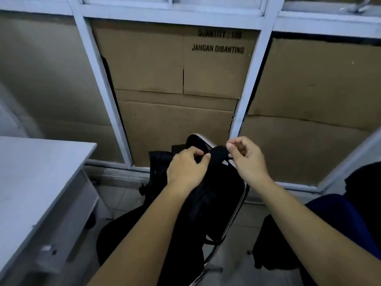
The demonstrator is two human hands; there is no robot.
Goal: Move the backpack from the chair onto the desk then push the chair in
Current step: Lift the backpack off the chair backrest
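Backpack: the black backpack (214, 195) hangs against the chair (240, 200), draped over the backrest, its top handle (219, 153) raised above the chrome frame. It has not yet left the chair.
Left hand: the left hand (186, 169) is closed, its fingers pinching the near end of the handle, probably to steady the bag so it does not slide down the backrest.
Right hand: the right hand (246, 156) is curled with thumb and forefinger nipped on the far end of the same handle; whether the grip is firm cannot be told.
Why both hands: holding the loop at its two ends spreads it open and keeps the load level, which suits a straight lift clear of the frame.
Worktop: the grey worktop (39, 178) stands to the left, close beside the chair, so the carry looks short.
Backdrop: cardboard (175, 83) fills the window panels behind.
Stage: judged as the grasp before lifting; pushing the chair in comes later.
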